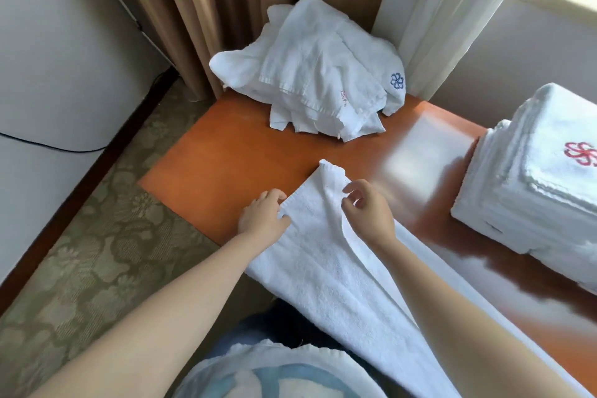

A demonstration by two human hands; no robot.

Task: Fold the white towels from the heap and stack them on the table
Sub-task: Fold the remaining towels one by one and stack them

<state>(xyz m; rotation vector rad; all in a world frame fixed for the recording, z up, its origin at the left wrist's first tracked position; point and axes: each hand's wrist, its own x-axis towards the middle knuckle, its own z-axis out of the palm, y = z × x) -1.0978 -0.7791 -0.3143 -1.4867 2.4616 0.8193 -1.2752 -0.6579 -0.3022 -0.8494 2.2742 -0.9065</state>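
A long white towel (326,268) lies lengthwise on the orange wooden table (226,165), its near end running off toward my body. My left hand (263,218) pinches the towel's left edge close to its far end. My right hand (366,207) pinches a raised fold along the towel's middle, lifting it slightly. The heap of loose white towels (310,74) sits at the table's far edge against the curtains. A stack of folded white towels (536,171) with a red emblem stands at the right.
Brown curtains (206,10) and a white sheer curtain (436,10) hang behind the heap. Patterned carpet (97,252) lies left of the table, with a white wall and a black cable there. Bare tabletop shows between the heap and the towel.
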